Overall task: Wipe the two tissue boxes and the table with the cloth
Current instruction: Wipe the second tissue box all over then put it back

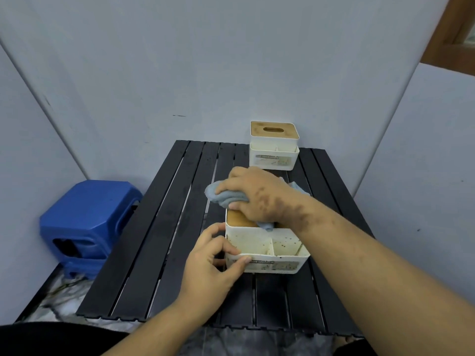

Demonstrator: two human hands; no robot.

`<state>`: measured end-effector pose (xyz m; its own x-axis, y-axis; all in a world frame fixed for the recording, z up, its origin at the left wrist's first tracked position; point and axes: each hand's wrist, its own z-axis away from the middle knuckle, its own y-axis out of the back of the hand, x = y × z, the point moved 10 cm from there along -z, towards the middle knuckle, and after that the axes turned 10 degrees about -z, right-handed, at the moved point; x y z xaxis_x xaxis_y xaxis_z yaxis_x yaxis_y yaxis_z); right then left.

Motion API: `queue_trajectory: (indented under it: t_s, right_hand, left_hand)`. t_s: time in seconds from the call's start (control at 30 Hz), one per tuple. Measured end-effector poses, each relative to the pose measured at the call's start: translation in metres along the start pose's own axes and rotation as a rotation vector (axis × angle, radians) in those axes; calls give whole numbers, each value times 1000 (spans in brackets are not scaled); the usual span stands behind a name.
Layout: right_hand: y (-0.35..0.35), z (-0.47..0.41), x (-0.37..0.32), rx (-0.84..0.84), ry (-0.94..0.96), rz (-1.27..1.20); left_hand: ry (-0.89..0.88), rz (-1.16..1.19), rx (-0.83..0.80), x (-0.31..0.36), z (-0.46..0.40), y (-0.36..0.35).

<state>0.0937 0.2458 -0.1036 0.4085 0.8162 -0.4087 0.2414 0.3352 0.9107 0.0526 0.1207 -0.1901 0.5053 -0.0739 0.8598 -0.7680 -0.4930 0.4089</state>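
Note:
A white tissue box (pixel 259 244) with a wooden lid and speckled front compartments stands in the middle of the black slatted table (pixel 159 227). My right hand (pixel 257 194) presses a bunched light-blue cloth (pixel 223 195) onto the box's lid at its far left corner. My left hand (pixel 213 260) grips the box's left front corner, thumb on the front wall. A second white tissue box (pixel 274 147) with a wooden slotted lid stands at the table's far edge, apart from both hands.
A blue plastic stool (pixel 87 222) stands on the floor left of the table. Grey walls close in behind and on both sides. The table's near edge runs just in front of my body.

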Motion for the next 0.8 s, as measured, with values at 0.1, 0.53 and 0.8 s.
queue_trajectory:
  t_s: [0.1,0.53,0.8]
  right_hand:
    - [12,3,20,-64,-67,-91]
    - [41,111,83,83,-176,-180]
    - [0,68,-11,142,-44,15]
  left_hand:
    - [-10,-23,33,2,2,1]
    - [-42,-35,17,4,2,-1]
    - [-32,-32,13,7,2,0]
